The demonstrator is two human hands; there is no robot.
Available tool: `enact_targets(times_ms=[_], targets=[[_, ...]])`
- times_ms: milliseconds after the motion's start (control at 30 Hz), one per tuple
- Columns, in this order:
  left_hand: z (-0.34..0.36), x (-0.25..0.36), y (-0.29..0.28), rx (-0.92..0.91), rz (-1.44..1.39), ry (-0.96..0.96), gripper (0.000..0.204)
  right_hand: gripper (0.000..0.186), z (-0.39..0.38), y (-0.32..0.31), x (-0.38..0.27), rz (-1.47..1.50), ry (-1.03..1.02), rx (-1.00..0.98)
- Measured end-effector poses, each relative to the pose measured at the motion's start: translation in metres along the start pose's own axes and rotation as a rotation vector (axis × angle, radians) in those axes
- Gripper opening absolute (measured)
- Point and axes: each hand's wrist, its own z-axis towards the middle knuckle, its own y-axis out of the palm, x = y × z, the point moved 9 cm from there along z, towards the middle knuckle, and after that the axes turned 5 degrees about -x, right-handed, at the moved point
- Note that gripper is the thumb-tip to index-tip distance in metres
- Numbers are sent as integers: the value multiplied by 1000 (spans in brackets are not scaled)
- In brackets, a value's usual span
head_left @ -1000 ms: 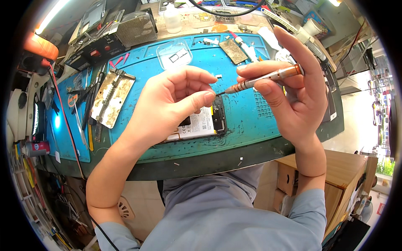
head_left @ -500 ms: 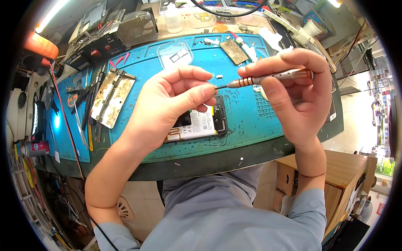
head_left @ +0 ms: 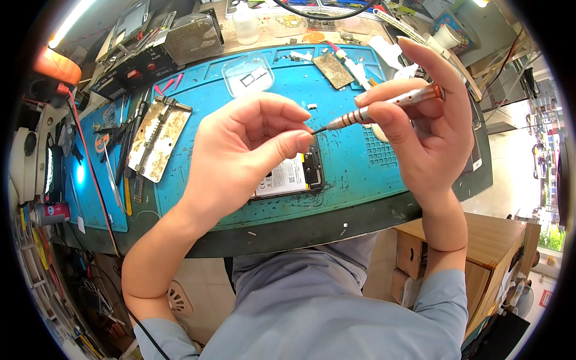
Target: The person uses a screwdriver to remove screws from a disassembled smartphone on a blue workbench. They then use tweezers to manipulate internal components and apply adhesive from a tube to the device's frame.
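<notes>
My right hand [head_left: 435,141] grips a precision screwdriver [head_left: 384,107] with a grey handle, copper-coloured rings and a reddish end. Its index finger is raised off the handle. The thin dark shaft points left and slightly down to the fingertips of my left hand [head_left: 240,144]. There the left thumb and index finger are pinched at the screwdriver's tip; anything tiny between them is hidden. Below the left hand lies an opened phone [head_left: 314,168] with a white-labelled battery [head_left: 282,180], partly covered by that hand.
Under the phone is a blue work mat [head_left: 354,174]. Farther off are a clear plastic lid [head_left: 248,73], a worn metal plate [head_left: 333,71] and a white bottle [head_left: 245,24]. To the left stand a metal board holder [head_left: 157,138], tweezers [head_left: 112,174] and a black power unit [head_left: 141,69].
My right index finger has lifted off the screwdriver, whose handle end has risen so it slopes more. The left thumb has shifted slightly right, still pinched at the tip.
</notes>
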Motion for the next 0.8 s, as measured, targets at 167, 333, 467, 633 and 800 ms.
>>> enact_targets(times_ms=[167, 333, 467, 633, 800], targets=[[-13, 9, 21, -208, 521, -49, 31, 60, -2, 21, -13, -20, -218, -228], [-25, 16, 34, -366, 638, -1, 32, 50, -5, 39, -32, -70, -304, -365], [-26, 12, 33, -365, 625, -1, 27, 47, -9, 44, -35, -86, -371, -343], [-26, 16, 36, -448, 729, 18, 31, 42, -14, 49, -39, -75, -412, -350], [-25, 18, 36, -409, 717, 47, 29, 42, -16, 55, -38, 53, -396, -408]])
